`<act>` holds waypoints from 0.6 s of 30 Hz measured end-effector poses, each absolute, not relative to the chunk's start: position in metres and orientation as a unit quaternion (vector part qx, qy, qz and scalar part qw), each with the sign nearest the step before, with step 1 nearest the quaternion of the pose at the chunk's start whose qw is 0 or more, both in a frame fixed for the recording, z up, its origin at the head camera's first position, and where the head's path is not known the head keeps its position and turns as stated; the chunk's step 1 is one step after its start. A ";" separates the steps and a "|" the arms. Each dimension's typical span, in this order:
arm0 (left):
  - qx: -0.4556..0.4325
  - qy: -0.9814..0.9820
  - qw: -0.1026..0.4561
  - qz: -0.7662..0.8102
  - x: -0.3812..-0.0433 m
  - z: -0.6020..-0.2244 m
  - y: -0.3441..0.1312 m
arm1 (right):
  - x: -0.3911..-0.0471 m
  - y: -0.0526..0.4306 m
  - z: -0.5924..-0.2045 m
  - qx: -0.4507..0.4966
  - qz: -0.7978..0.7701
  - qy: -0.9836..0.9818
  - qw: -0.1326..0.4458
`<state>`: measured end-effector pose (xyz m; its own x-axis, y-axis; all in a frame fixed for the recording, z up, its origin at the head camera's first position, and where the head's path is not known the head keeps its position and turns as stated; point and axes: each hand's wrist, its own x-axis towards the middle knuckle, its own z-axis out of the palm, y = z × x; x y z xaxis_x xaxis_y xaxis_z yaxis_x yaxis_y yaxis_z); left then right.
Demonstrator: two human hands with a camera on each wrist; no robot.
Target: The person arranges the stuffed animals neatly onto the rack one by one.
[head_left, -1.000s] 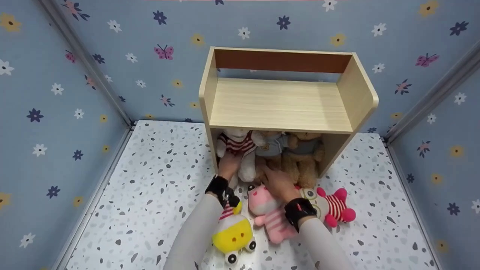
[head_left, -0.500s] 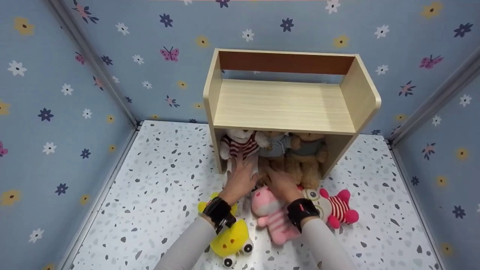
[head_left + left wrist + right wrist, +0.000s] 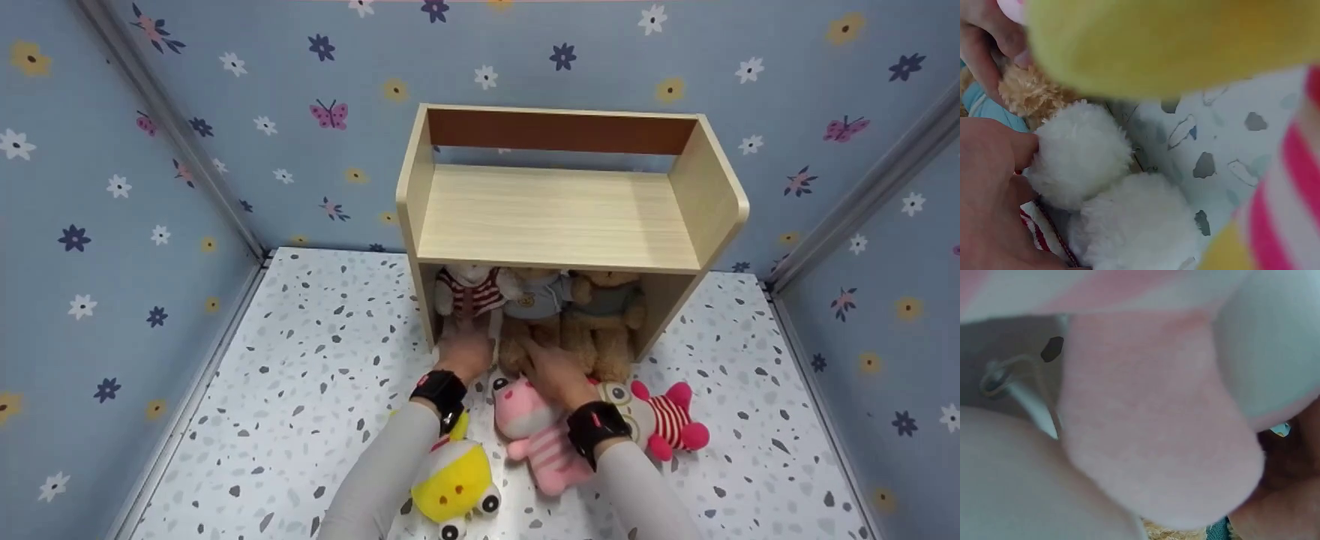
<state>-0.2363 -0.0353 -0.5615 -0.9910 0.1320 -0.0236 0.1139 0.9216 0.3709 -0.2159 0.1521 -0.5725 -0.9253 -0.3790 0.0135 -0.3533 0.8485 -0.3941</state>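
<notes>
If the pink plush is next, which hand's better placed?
Probably the right hand: in the head view it overlaps the pink plush. The left hand is farther off, at the white plush in the lower compartment.

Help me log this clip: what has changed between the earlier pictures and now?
The left hand drew back a little, fingers spread, then moved in again at the white toy; whether it grips is unclear. The frog shifted slightly left. The right hand stays at one leg of the middle bear; the pink toy, right bear and shelf stayed put.
</notes>
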 end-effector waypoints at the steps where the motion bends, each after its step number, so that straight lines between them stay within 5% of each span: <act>1: 0.061 0.981 0.022 0.182 -0.239 -0.561 -0.035 | -0.216 0.152 -0.573 -0.194 -0.199 0.960 0.027; 18: 0.060 0.979 0.041 0.188 -0.270 -0.584 -0.037 | -0.217 0.152 -0.571 -0.175 -0.196 0.963 0.054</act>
<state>-0.2696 -0.0372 -0.5842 -0.9895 0.1324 -0.0581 0.1014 0.9220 0.3737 -0.2171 0.1523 -0.5711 -0.9327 -0.3588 -0.0358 -0.3164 0.8620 -0.3961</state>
